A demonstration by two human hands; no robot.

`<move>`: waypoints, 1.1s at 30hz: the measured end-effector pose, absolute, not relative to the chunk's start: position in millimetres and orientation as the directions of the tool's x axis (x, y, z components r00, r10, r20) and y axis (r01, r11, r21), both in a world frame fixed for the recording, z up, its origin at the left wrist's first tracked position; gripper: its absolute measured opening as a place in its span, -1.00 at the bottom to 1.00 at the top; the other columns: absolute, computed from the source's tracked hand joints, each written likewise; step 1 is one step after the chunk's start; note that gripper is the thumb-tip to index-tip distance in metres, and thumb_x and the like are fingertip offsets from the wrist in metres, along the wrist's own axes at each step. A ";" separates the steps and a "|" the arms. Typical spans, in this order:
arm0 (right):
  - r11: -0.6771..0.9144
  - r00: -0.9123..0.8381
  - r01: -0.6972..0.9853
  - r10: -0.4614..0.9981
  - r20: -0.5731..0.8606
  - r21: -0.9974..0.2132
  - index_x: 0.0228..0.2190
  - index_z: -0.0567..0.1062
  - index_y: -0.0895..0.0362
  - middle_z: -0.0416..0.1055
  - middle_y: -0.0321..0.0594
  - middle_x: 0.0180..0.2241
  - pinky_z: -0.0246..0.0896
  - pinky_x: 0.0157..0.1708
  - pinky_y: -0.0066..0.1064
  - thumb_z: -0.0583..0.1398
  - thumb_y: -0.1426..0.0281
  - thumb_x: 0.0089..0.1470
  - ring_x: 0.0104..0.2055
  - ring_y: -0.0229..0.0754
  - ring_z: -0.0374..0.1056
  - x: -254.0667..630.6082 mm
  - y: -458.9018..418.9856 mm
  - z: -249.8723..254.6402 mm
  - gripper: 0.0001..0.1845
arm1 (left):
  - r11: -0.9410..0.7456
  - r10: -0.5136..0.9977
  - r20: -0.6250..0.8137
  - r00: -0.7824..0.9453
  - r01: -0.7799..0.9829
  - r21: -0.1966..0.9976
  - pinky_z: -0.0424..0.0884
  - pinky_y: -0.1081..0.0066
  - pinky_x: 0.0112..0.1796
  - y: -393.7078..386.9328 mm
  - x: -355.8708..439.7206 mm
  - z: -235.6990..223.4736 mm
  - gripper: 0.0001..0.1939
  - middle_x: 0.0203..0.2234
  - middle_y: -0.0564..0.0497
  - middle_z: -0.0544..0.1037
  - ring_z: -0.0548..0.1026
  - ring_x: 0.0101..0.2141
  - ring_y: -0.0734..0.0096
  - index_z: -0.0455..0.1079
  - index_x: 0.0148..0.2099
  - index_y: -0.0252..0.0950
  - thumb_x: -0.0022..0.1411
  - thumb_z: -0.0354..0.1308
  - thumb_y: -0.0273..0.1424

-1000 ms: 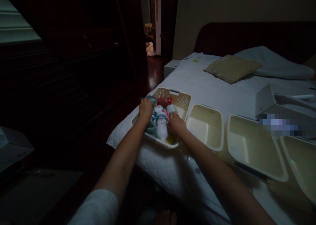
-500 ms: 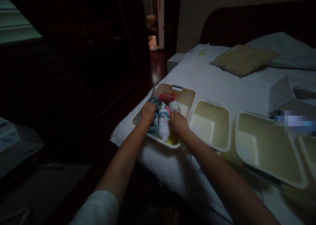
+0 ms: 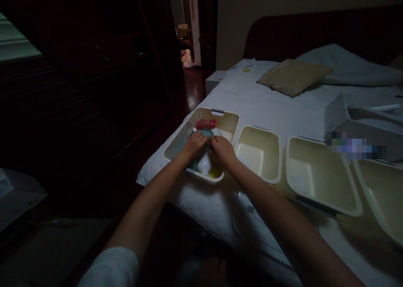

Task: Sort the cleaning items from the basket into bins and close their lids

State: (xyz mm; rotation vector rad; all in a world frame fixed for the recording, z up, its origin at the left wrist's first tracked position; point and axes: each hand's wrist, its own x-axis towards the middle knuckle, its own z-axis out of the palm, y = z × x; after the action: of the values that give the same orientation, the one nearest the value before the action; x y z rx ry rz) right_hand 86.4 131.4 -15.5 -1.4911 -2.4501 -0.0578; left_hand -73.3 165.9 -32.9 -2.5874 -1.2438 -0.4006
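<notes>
Both my hands meet over the cream perforated basket point(image 3: 233, 123) on the corner of the bed. My left hand point(image 3: 195, 144) is closed, fingertips pinched together. My right hand point(image 3: 223, 149) is closed too, its fingers almost touching the left ones. Whatever they pinch is too small and dark to make out. Just beyond the fingertips shows a round teal item point(image 3: 207, 132). Below the hands lies a white bottle point(image 3: 204, 164), its upper part covered by them. A red patterned item point(image 3: 206, 124) rests at the basket's far end, and a pale jar-like item point(image 3: 217, 132) is partly hidden.
To the right, cream bins stand in a row: a small bin point(image 3: 278, 152), a larger bin point(image 3: 355, 194) and another bin point(image 3: 378, 194). An open white box point(image 3: 335, 114) is behind them. A beige cushion point(image 3: 292, 77) lies farther up the bed. Dark furniture point(image 3: 103, 89) fills the left.
My hands have come together over the bottle, where they were apart on either side of it. The teal item now shows between them. The view has shifted slightly to the right.
</notes>
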 end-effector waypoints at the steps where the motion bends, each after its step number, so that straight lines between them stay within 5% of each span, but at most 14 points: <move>1: 0.468 -0.438 0.877 0.872 0.219 -0.108 -0.17 0.41 0.22 0.42 -0.03 -0.19 0.15 -0.09 -0.34 -0.06 0.49 0.17 -0.12 -0.12 0.31 87.3 130.3 -12.8 -0.70 | -0.616 0.722 0.321 0.613 0.781 -0.105 0.30 0.24 -0.14 164.4 -71.5 -32.1 -0.77 -0.37 -0.15 0.47 0.41 -0.23 0.24 0.35 -0.21 -0.36 0.27 -0.13 -0.48; 11: 0.322 -0.266 0.893 0.942 0.206 -0.315 -0.23 0.37 0.19 0.42 -0.09 -0.22 0.15 -0.24 -0.43 -0.03 0.48 0.14 -0.19 -0.17 0.33 97.4 122.2 2.8 -0.78 | -0.615 0.738 0.250 0.626 0.777 -0.131 0.30 0.31 -0.24 157.6 -58.2 -22.2 -0.79 -0.36 -0.16 0.49 0.45 -0.28 0.24 0.34 -0.15 -0.36 0.26 -0.09 -0.47; 20: 0.226 0.056 0.803 0.892 0.449 -0.551 -0.10 0.26 0.18 0.33 -0.04 -0.15 0.12 -0.17 -0.34 -0.19 0.53 0.14 -0.12 -0.13 0.24 107.6 131.2 37.1 -0.64 | -0.498 0.805 0.460 0.374 0.848 0.182 0.28 0.38 -0.20 157.2 -33.4 28.7 -0.69 -0.23 -0.12 0.53 0.45 -0.22 0.29 0.39 -0.09 -0.31 0.27 -0.11 -0.32; 25: 0.143 0.129 0.865 0.863 0.489 -0.481 -0.12 0.27 0.21 0.29 -0.03 -0.14 0.10 -0.19 -0.36 -0.19 0.51 0.16 -0.13 -0.12 0.22 131.9 127.2 51.3 -0.65 | -0.559 0.797 0.447 0.406 0.776 0.291 0.23 0.40 -0.31 163.9 -7.8 56.1 -0.71 -0.41 -0.09 0.53 0.42 -0.37 0.33 0.45 -0.32 -0.35 0.19 0.00 -0.27; 33: 0.148 0.079 0.929 0.816 0.572 -0.339 -0.17 0.31 0.18 0.30 -0.05 -0.18 0.08 -0.24 -0.36 -0.14 0.35 0.21 -0.19 -0.11 0.22 184.2 117.1 58.7 -0.68 | -0.459 0.865 0.467 0.184 0.665 0.589 0.08 0.45 -0.47 169.5 47.5 80.5 -0.71 -0.71 0.11 0.23 0.20 -0.55 0.49 0.31 -0.59 -0.35 0.06 0.07 -0.27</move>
State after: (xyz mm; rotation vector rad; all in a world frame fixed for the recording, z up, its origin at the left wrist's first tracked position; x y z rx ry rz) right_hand 184.2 117.1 58.7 -1.6807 -1.7480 -0.2117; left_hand 47.5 169.5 80.5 -2.5984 -1.7262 -1.3446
